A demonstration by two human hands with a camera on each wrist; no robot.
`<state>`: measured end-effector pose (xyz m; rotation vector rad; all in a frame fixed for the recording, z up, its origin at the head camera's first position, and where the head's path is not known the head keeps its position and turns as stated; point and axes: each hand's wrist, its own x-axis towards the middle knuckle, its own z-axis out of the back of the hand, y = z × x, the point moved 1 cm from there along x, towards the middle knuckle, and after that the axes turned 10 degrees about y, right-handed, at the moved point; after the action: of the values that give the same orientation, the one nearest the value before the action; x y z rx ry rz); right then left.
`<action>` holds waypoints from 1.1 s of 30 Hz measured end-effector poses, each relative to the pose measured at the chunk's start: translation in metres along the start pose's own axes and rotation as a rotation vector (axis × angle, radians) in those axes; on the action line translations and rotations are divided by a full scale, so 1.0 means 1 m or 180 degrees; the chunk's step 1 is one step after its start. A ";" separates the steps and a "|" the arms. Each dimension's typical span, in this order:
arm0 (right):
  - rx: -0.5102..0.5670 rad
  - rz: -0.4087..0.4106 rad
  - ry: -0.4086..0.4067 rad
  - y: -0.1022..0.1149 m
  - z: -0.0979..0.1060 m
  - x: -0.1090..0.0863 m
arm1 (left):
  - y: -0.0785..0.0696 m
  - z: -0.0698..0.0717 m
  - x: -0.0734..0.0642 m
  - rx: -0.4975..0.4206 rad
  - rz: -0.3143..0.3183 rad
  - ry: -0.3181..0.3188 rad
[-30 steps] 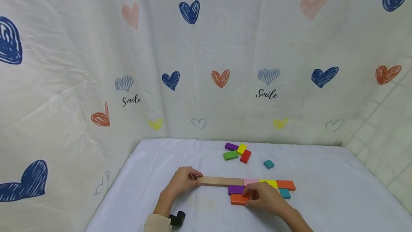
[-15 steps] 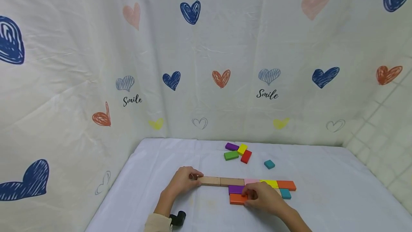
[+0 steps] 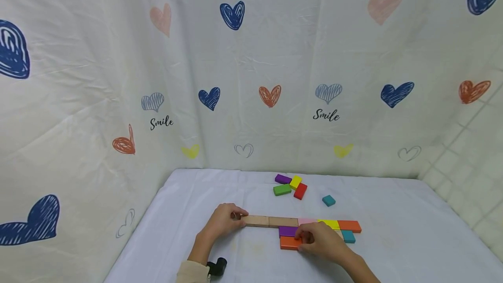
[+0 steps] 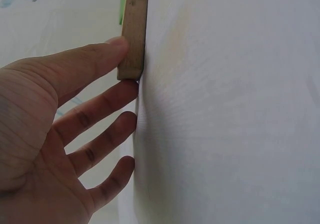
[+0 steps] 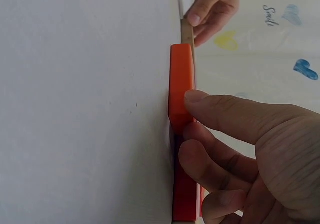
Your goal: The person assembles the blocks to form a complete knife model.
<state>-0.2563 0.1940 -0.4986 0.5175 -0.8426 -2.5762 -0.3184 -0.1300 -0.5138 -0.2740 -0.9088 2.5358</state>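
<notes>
At the left end of a row of flat blocks, my left hand (image 3: 225, 222) holds the end of a plain wooden block (image 3: 256, 221). Its thumb lies on the block and a fingertip meets the end face, as the left wrist view shows. My right hand (image 3: 320, 239) has thumb and fingers on the right end of an orange block (image 3: 288, 243) in the front row. Behind that block, touching it, is a purple block (image 3: 288, 231). A red block (image 5: 185, 199) shows under the right fingers in the right wrist view; the hand hides it from the head view.
The back row continues with a second wooden block (image 3: 284, 222), pink (image 3: 306, 221), yellow (image 3: 329, 223) and orange (image 3: 349, 226) blocks. A teal block (image 3: 348, 236) adjoins them. Farther back lie loose purple, yellow, green (image 3: 282, 190) and red (image 3: 300, 191) blocks, plus a teal one (image 3: 329, 200).
The orange block in front has slid slightly left with my right hand, so its left end lines up more nearly with the purple block's. My left hand stays at the wooden block.
</notes>
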 end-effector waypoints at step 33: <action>0.0216 -0.0475 -0.0567 -0.053 0.084 0.086 | 0.001 0.000 0.001 -0.0010 -0.0050 -0.0030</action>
<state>-0.3806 0.2346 -0.4869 0.3876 -0.9881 -2.7702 -0.3195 -0.1306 -0.5143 -0.2549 -0.9149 2.5235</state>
